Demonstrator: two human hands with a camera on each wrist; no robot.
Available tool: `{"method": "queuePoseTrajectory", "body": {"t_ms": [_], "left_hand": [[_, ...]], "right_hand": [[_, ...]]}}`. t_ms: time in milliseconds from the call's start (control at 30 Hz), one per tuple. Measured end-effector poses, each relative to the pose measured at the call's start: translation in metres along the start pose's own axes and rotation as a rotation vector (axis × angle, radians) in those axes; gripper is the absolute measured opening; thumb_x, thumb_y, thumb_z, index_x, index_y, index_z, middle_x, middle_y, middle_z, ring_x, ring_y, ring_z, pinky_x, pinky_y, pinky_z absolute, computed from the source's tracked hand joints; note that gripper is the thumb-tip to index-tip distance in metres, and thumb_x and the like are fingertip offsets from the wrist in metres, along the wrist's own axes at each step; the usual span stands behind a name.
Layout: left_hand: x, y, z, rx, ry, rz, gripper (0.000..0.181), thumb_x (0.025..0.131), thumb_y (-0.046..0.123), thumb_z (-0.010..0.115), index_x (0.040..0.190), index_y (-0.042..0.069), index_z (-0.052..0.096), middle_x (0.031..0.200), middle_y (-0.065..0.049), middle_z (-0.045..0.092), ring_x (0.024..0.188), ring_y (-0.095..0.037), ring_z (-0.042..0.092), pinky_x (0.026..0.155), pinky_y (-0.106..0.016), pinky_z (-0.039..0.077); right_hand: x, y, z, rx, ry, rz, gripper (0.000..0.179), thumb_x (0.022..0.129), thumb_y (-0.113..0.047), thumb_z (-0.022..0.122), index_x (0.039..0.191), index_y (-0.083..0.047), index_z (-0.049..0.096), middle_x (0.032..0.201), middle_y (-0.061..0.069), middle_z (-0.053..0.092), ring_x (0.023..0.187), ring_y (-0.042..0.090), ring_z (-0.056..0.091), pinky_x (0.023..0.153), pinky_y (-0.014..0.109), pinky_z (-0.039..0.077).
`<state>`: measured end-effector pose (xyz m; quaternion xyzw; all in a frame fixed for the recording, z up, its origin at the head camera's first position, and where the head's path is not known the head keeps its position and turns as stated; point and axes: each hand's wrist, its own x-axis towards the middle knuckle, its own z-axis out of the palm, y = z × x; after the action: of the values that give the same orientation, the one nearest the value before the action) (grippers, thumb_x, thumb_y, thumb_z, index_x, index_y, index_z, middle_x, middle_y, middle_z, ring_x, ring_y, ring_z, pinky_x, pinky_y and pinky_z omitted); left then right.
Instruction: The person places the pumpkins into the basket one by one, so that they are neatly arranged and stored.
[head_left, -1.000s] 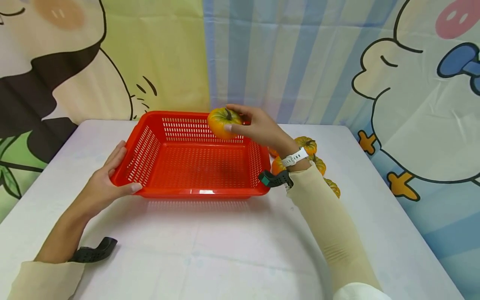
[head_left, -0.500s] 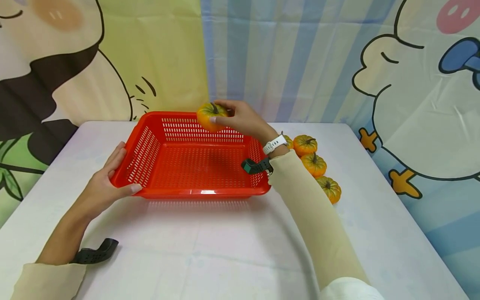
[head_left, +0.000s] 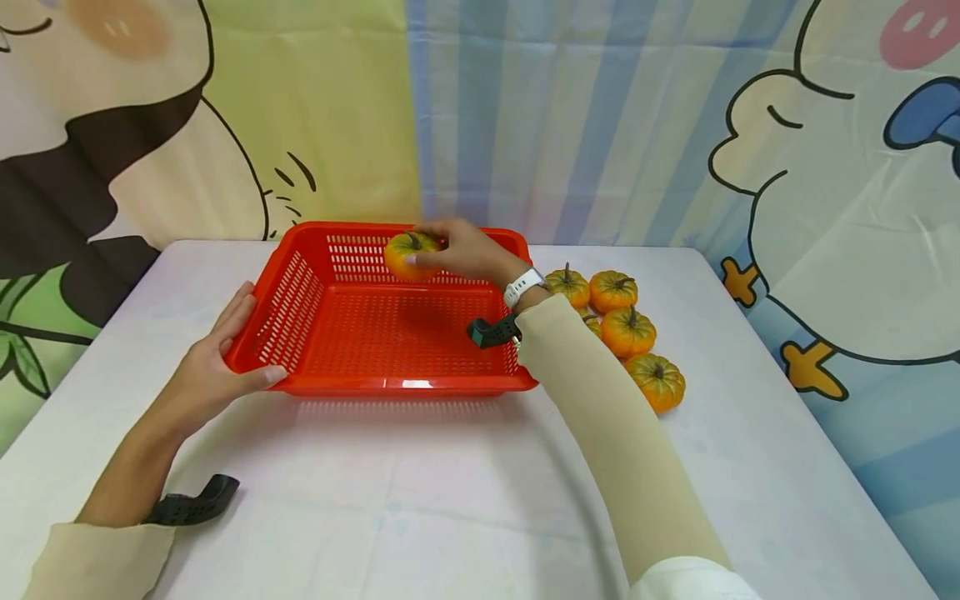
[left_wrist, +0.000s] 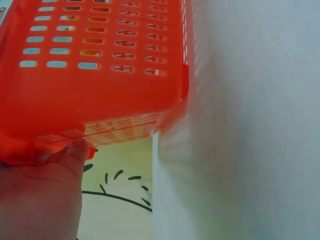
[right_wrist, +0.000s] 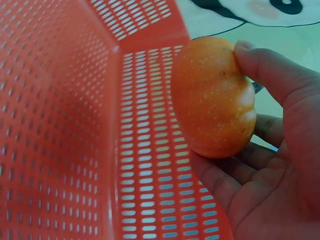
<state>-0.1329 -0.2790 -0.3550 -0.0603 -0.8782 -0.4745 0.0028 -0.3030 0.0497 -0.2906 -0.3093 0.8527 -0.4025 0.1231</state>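
Observation:
A red plastic basket (head_left: pixel 390 342) with slotted walls sits on the white-covered table. My left hand (head_left: pixel 213 358) holds its left front corner, the thumb over the rim and the other fingers along the left side; in the left wrist view this hand (left_wrist: pixel 47 192) is at the rim. My right hand (head_left: pixel 468 250) grips a small orange-and-green pumpkin (head_left: pixel 409 258) above the basket floor, near the back wall. The right wrist view shows the pumpkin's orange underside (right_wrist: pixel 212 100) between thumb and fingers. The basket floor below bears a shadow.
Several more small pumpkins (head_left: pixel 628 332) stand grouped on the table to the right of the basket, some partly hidden by my right forearm. A cartoon-printed curtain (head_left: pixel 510 125) hangs behind the table.
My right hand has carried the pumpkin left and then down into the back part of the basket. The right forearm's shift uncovers more of the other pumpkins. My left hand stays put.

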Motion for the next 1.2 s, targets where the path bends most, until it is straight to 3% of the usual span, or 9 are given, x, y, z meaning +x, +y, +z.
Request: {"method": "queuePoseTrajectory", "body": {"t_ms": [333, 500, 733, 933, 1200], "left_hand": [[0.0, 0.002, 0.001, 0.031, 0.014, 0.001, 0.101, 0.085, 0.026, 0.075, 0.155, 0.031, 0.002, 0.158, 0.023, -0.002, 0.147, -0.024, 0.01, 0.084, -0.025, 0.047], [-0.001, 0.001, 0.001, 0.016, 0.016, -0.002, 0.1, 0.085, 0.024, 0.075, 0.155, 0.03, 0.003, 0.159, 0.023, -0.001, 0.147, -0.024, 0.011, 0.082, -0.019, 0.047], [-0.001, 0.0, -0.001, 0.0, 0.012, 0.004, 0.099, 0.086, 0.022, 0.074, 0.155, 0.027, 0.004, 0.159, 0.021, -0.001, 0.147, -0.022, 0.009, 0.08, -0.013, 0.046], [0.0, 0.0, -0.001, -0.007, 0.002, -0.028, 0.098, 0.087, 0.022, 0.073, 0.155, 0.028, 0.004, 0.159, 0.023, -0.001, 0.147, -0.022, 0.009, 0.077, -0.009, 0.045], [0.002, 0.001, 0.001, 0.004, 0.001, -0.021, 0.099, 0.086, 0.023, 0.074, 0.156, 0.026, 0.003, 0.159, 0.021, -0.001, 0.147, -0.024, 0.01, 0.079, -0.013, 0.047]], "right_hand": [[0.006, 0.009, 0.011, -0.099, -0.113, 0.05, 0.059, 0.09, -0.034, 0.069, 0.139, -0.005, 0.053, 0.126, 0.002, 0.059, 0.106, 0.011, 0.054, 0.091, 0.022, 0.045], [0.009, 0.012, 0.014, -0.151, -0.151, 0.121, 0.053, 0.09, -0.034, 0.07, 0.133, -0.006, 0.059, 0.111, 0.001, 0.063, 0.099, 0.015, 0.056, 0.084, 0.024, 0.048], [0.012, 0.013, 0.014, -0.214, -0.202, 0.195, 0.053, 0.089, -0.036, 0.071, 0.131, -0.005, 0.061, 0.109, 0.003, 0.065, 0.098, 0.017, 0.056, 0.084, 0.024, 0.049], [0.011, 0.017, 0.014, -0.32, -0.292, 0.241, 0.064, 0.089, -0.042, 0.07, 0.14, -0.006, 0.053, 0.12, 0.005, 0.061, 0.108, 0.018, 0.053, 0.097, 0.029, 0.044], [0.008, 0.021, 0.011, -0.312, -0.339, 0.231, 0.067, 0.089, -0.043, 0.068, 0.144, -0.009, 0.049, 0.127, 0.006, 0.057, 0.114, 0.019, 0.05, 0.101, 0.033, 0.04]]}}
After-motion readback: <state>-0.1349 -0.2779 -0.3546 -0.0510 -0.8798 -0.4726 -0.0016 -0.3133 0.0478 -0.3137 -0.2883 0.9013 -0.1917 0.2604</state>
